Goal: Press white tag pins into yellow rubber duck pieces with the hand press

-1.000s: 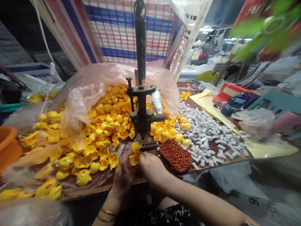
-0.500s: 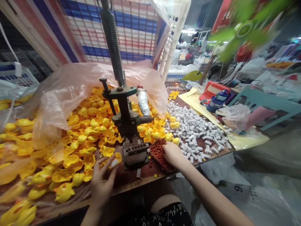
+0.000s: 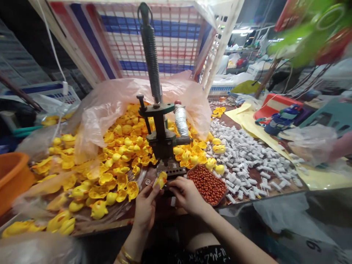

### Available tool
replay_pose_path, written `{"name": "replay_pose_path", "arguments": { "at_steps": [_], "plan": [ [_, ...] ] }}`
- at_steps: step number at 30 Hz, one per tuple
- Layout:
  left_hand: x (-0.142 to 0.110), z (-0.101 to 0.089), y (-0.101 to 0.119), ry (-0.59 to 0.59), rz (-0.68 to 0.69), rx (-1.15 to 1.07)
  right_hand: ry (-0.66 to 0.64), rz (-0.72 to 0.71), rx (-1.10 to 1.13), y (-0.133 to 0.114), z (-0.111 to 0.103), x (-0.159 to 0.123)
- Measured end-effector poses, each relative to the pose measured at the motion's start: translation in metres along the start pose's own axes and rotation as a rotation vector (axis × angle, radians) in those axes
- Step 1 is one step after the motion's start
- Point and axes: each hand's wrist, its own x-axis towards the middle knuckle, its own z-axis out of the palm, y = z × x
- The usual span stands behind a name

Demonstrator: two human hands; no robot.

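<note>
My left hand (image 3: 147,203) is closed on a yellow plastic duck piece (image 3: 161,179), lifted in front of the base of a hand press (image 3: 162,141). Beside it my right hand (image 3: 189,195) has its fingers pinched together close to the piece; anything between the fingertips is hidden. Just right of that hand sits a shallow tray of red-brown beads (image 3: 207,183). A small white block (image 3: 173,201) lies on the table below the hands.
Loose yellow duck shells (image 3: 121,146) are heaped left of and behind the press, partly under a clear plastic bag (image 3: 93,102). White blocks with metal pins (image 3: 244,157) spread to the right. An orange tub (image 3: 12,179) stands far left; a green fan (image 3: 327,22) is upper right.
My right hand has left the bead tray and come over to the left hand. My left hand has raised and turned the duck piece near the press. The view has shifted left.
</note>
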Motion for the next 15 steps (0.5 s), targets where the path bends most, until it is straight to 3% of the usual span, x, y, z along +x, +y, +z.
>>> {"name": "replay_pose_path", "arguments": {
  "at_steps": [5,11,15],
  "plan": [
    [-0.002,-0.001,0.005,-0.005,0.027,-0.003,0.034,-0.010,0.083,-0.005,0.022,0.002],
    [-0.002,-0.008,0.003,-0.026,0.016,0.004,0.031,0.301,0.402,-0.002,0.027,0.002],
    [0.010,-0.017,0.001,-0.092,0.057,0.126,0.041,0.227,0.214,0.004,0.029,0.010]
  ]
}}
